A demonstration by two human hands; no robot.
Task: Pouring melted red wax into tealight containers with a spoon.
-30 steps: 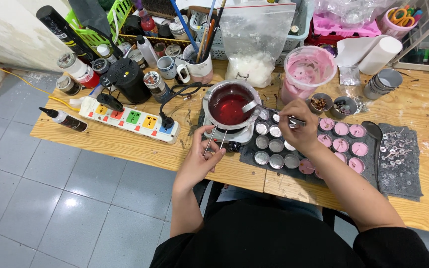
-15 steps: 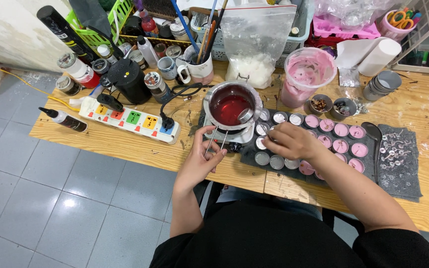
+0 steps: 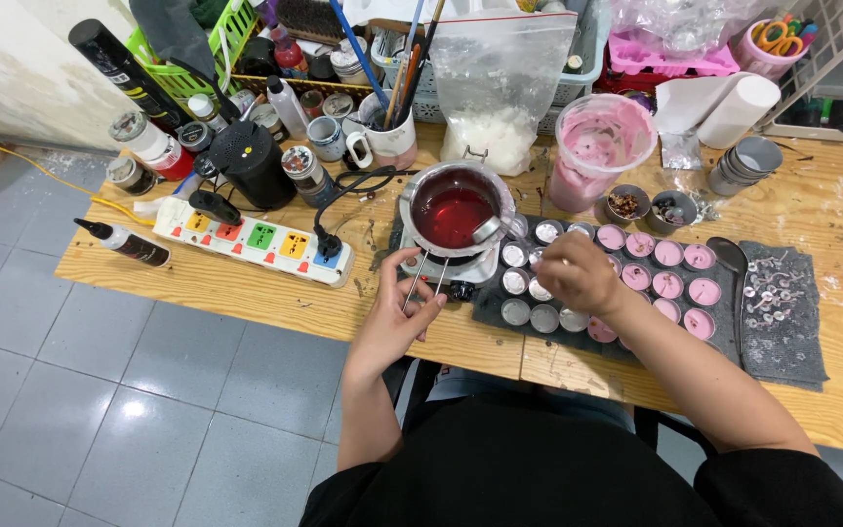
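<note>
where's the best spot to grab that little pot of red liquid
By its two wire handle rods, which stick out from the pot toward the person at the table's near edge. Come from that near side, as the left hand does, pinching the rod ends. The bowl sits on a small hotplate and is likely hot, so keep off its rim.

Left hand on pot handle, right hand over foil cups.

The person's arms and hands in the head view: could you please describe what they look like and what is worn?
Both hands, left and right, are bare: no gloves, and no rings or watch that I can make out. The forearms are uncovered; black sleeves begin near the elbows, part of a black top.
</note>
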